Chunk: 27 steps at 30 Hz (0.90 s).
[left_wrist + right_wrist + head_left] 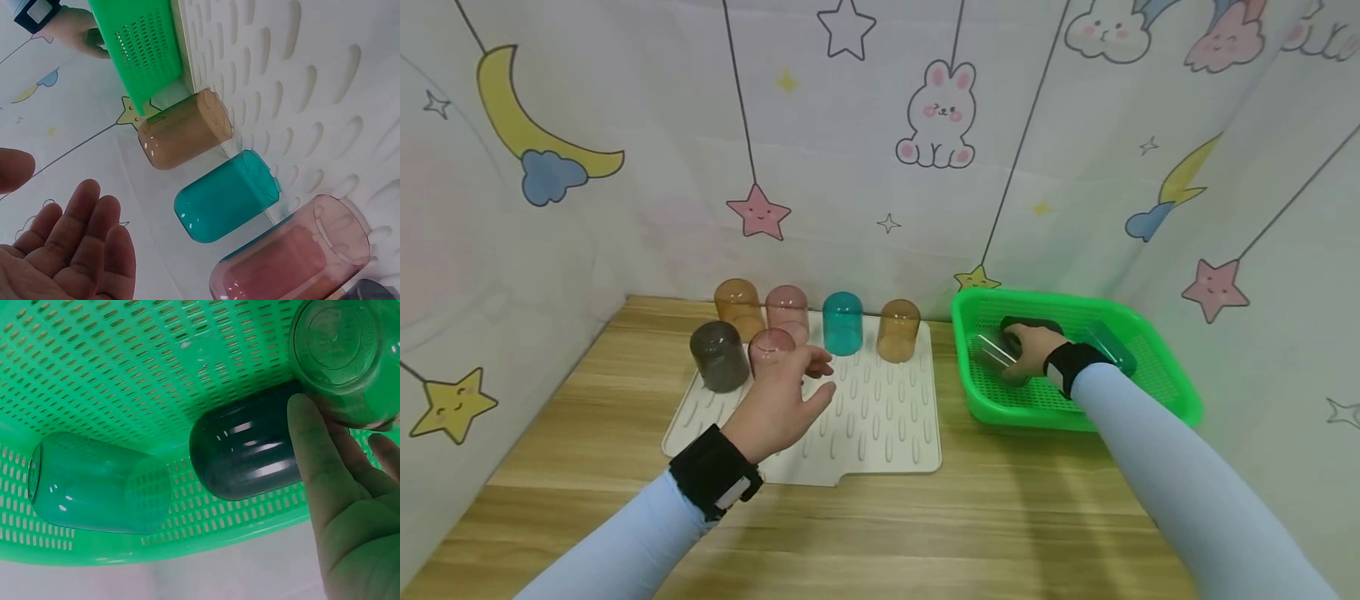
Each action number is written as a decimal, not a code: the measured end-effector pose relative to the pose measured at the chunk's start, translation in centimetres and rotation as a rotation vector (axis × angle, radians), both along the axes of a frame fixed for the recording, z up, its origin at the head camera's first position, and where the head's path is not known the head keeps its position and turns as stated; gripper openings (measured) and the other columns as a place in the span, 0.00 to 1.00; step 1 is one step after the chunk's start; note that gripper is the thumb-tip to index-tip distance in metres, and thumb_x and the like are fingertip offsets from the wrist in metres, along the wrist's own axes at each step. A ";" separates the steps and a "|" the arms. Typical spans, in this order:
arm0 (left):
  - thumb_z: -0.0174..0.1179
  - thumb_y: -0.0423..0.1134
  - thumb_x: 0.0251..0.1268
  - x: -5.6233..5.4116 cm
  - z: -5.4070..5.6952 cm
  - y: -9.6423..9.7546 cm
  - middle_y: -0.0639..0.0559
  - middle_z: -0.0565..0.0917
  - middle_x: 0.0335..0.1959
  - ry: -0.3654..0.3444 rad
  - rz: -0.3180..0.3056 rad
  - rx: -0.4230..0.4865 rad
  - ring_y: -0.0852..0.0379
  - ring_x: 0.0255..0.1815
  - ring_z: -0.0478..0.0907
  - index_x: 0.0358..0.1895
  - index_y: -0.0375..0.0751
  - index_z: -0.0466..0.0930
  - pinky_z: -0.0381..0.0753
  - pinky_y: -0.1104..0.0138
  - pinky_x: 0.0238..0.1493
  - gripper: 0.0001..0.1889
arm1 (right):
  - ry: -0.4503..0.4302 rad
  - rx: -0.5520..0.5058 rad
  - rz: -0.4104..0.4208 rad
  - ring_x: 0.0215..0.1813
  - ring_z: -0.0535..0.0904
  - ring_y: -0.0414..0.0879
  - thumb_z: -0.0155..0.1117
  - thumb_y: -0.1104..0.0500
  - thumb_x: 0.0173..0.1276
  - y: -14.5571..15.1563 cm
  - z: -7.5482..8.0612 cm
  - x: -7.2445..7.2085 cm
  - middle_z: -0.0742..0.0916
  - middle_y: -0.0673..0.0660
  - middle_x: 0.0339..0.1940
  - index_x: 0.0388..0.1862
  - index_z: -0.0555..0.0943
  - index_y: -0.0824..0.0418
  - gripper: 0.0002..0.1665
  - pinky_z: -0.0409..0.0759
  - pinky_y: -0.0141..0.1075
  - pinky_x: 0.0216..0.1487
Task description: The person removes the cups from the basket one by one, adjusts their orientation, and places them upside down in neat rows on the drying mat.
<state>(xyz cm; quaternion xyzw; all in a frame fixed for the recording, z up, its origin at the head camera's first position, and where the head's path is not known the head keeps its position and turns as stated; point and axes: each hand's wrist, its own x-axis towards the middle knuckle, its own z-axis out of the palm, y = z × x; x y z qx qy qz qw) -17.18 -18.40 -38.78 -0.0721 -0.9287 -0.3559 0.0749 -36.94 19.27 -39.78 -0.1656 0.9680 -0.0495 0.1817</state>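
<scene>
Wooden table (925, 533) backed by cartoon cloth (850, 183) | clear cup (337, 356) in green basket (1022, 415), pinched by right hand (1036, 346) | should be held snugly and lifted slowly, so dark cup (244, 447) isn't bumped | cup: see-through, shiny, round-ended | left hand (782, 404): fingers loose, nothing held, near front pink cup (767, 342)

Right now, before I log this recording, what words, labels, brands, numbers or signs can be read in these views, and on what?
None can be read in any view.
Clear cup: faint marks on its round end, too small to read.
Green basket: a small moulded mark on its floor, not legible.
Left wristband and right wristband: pale patches, no legible text.
Wall cloth: drawings only, no lettering visible.
</scene>
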 end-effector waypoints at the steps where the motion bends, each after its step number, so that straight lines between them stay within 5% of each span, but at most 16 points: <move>1: 0.61 0.40 0.72 0.0 0.0 0.0 0.44 0.84 0.53 -0.002 -0.003 0.000 0.44 0.57 0.79 0.62 0.37 0.73 0.84 0.51 0.58 0.20 | -0.006 -0.010 -0.006 0.58 0.81 0.64 0.73 0.46 0.65 0.2 0.2 0.1 0.79 0.72 0.67 0.79 0.60 0.66 0.52 0.82 0.54 0.53; 16: 0.60 0.42 0.73 -0.1 -0.1 0.6 0.44 0.85 0.54 -0.008 -0.006 -0.011 0.45 0.55 0.79 0.61 0.37 0.74 0.83 0.50 0.58 0.19 | -0.043 -0.111 -0.019 0.63 0.76 0.68 0.68 0.50 0.69 2.1 3.3 2.6 0.77 0.75 0.66 0.75 0.62 0.66 0.43 0.79 0.58 0.58; 27: 0.60 0.41 0.73 0.0 0.1 0.4 0.44 0.83 0.54 -0.018 -0.011 0.007 0.44 0.57 0.79 0.61 0.37 0.73 0.82 0.49 0.59 0.19 | 0.007 -0.210 -0.007 0.65 0.75 0.69 0.68 0.49 0.70 2.5 5.7 3.5 0.74 0.76 0.69 0.76 0.60 0.63 0.43 0.79 0.59 0.59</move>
